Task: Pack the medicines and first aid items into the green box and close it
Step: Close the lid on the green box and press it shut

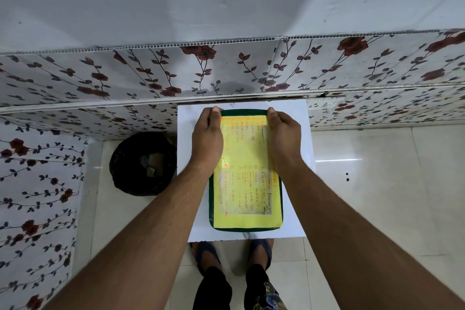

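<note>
The green box (245, 230) lies flat on a small white table (294, 133), lid down, with a yellow handwritten sheet (245, 184) covering its top. My left hand (207, 138) grips the box's far left corner, fingers curled over the far edge. On the far right corner sits my right hand (283, 137), also curled over that edge. No medicines or first aid items are visible; the box's inside is hidden.
A black bin (142, 163) stands on the floor left of the table. Floral-patterned panels (226, 70) line the wall behind and a low partition (37, 196) at left. My feet in sandals (234, 254) are under the table's near edge. Glossy tiled floor extends right.
</note>
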The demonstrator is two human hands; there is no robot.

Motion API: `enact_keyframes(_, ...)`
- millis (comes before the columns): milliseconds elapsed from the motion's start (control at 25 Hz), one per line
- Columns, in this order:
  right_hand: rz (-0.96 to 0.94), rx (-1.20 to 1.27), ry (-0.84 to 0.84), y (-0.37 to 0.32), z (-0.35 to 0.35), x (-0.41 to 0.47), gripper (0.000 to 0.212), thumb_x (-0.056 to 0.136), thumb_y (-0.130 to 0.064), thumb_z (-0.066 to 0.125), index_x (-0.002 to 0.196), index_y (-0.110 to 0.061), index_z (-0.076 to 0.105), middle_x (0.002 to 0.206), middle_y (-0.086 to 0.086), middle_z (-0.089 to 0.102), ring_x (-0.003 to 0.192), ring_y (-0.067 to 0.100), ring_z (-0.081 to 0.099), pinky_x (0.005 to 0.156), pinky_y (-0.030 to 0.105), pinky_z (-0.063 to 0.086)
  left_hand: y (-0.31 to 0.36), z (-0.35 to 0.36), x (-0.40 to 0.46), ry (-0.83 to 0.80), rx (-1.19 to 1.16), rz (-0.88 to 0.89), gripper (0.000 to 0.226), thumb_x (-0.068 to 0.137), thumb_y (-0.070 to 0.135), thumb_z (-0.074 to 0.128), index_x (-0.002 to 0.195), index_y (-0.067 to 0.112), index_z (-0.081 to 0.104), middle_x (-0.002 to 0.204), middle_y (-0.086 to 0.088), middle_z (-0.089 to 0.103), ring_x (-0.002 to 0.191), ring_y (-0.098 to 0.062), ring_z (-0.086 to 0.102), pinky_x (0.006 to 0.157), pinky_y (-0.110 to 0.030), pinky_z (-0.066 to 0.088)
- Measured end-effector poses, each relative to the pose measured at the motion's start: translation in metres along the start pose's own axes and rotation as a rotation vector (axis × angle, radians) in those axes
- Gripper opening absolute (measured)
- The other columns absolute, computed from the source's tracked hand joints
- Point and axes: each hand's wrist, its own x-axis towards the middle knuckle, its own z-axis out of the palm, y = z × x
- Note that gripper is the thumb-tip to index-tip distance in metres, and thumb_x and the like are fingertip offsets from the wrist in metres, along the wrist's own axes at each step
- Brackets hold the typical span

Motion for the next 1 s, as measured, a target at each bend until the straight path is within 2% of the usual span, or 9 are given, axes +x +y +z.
enact_keyframes(120, 0.015, -0.108, -0.076, -0.003, -0.024, -0.019, 0.040, 0.093, -0.045, 0.059, 0.120, -0.018, 0.066, 0.112, -0.004, 0.070, 0.102, 0.015, 0.065, 0.084, 0.033, 0.048, 0.002, -0.022, -0.021, -0.064, 0.086, -0.125, 0.049, 0.091, 0.054, 0.052, 0.132, 0.028, 0.049, 0.111, 0.004, 0.061, 0.096, -0.013, 0.059, 0.083, -0.032, 0.046)
enact_keyframes(200, 0.121, -0.239, -0.243, 0.007, -0.054, -0.045, 0.066, 0.081, -0.047, 0.071, 0.139, -0.022, 0.050, 0.129, -0.006, 0.060, 0.111, 0.017, 0.062, 0.079, 0.029, 0.048, -0.010, -0.046, -0.046, -0.268, 0.161, -0.255, 0.056, 0.081, 0.051, 0.069, 0.131, 0.032, 0.050, 0.121, 0.011, 0.063, 0.105, -0.014, 0.062, 0.095, -0.041, 0.049)
enact_keyframes(280, 0.228, -0.363, -0.489, 0.016, -0.072, -0.078, 0.081, 0.075, -0.037, 0.082, 0.143, -0.029, 0.039, 0.130, -0.010, 0.058, 0.111, 0.014, 0.062, 0.080, 0.029, 0.055, -0.022, -0.063, -0.073, -0.501, 0.200, -0.366, 0.062, 0.074, 0.038, 0.081, 0.128, 0.036, 0.051, 0.121, 0.013, 0.065, 0.106, -0.014, 0.064, 0.092, -0.046, 0.053)
enact_keyframes(320, 0.231, -0.417, -0.563, 0.022, -0.075, -0.089, 0.083, 0.075, -0.029, 0.083, 0.143, -0.033, 0.036, 0.128, -0.012, 0.058, 0.112, 0.013, 0.061, 0.084, 0.030, 0.057, -0.026, -0.065, -0.081, -0.536, 0.169, -0.392, 0.065, 0.072, 0.029, 0.083, 0.128, 0.035, 0.050, 0.121, 0.013, 0.065, 0.105, -0.015, 0.065, 0.089, -0.046, 0.055)
enact_keyframes(400, 0.189, -0.479, -0.543, 0.030, -0.073, -0.098, 0.080, 0.078, -0.018, 0.081, 0.141, -0.035, 0.035, 0.125, -0.014, 0.058, 0.114, 0.013, 0.059, 0.089, 0.035, 0.058, -0.030, -0.063, -0.087, -0.507, 0.143, -0.376, 0.063, 0.075, 0.017, 0.082, 0.128, 0.031, 0.051, 0.119, 0.010, 0.065, 0.104, -0.015, 0.066, 0.083, -0.045, 0.059)
enact_keyframes(520, 0.176, -0.475, -0.465, 0.034, -0.069, -0.096, 0.074, 0.079, -0.011, 0.078, 0.139, -0.031, 0.040, 0.122, -0.011, 0.059, 0.111, 0.017, 0.059, 0.086, 0.038, 0.059, -0.032, -0.058, -0.084, -0.483, 0.190, -0.314, 0.060, 0.076, 0.016, 0.080, 0.127, 0.031, 0.051, 0.118, 0.011, 0.065, 0.104, -0.017, 0.065, 0.079, -0.048, 0.059)
enact_keyframes(640, 0.166, -0.442, -0.447, 0.035, -0.070, -0.099, 0.077, 0.081, -0.009, 0.076, 0.142, -0.031, 0.035, 0.122, -0.010, 0.059, 0.106, 0.015, 0.061, 0.080, 0.031, 0.059, -0.036, -0.059, -0.089, -0.432, 0.136, -0.312, 0.065, 0.075, 0.019, 0.082, 0.129, 0.035, 0.049, 0.118, 0.007, 0.065, 0.104, -0.018, 0.065, 0.079, -0.047, 0.060)
enact_keyframes(800, 0.117, -0.432, -0.463, 0.027, -0.072, -0.096, 0.079, 0.084, -0.009, 0.073, 0.142, -0.037, 0.029, 0.125, -0.010, 0.057, 0.112, 0.019, 0.060, 0.084, 0.037, 0.059, -0.037, -0.057, -0.095, -0.397, 0.078, -0.275, 0.063, 0.081, 0.022, 0.076, 0.136, 0.036, 0.047, 0.121, 0.002, 0.064, 0.104, -0.017, 0.065, 0.079, -0.041, 0.060)
enact_keyframes(1000, 0.103, -0.460, -0.512, 0.027, -0.075, -0.093, 0.076, 0.086, -0.010, 0.072, 0.142, -0.036, 0.027, 0.129, -0.007, 0.054, 0.114, 0.023, 0.057, 0.077, 0.035, 0.060, -0.041, -0.054, -0.093, -0.414, 0.053, -0.301, 0.055, 0.084, 0.022, 0.074, 0.132, 0.034, 0.051, 0.118, 0.002, 0.067, 0.102, -0.019, 0.068, 0.081, -0.044, 0.060)
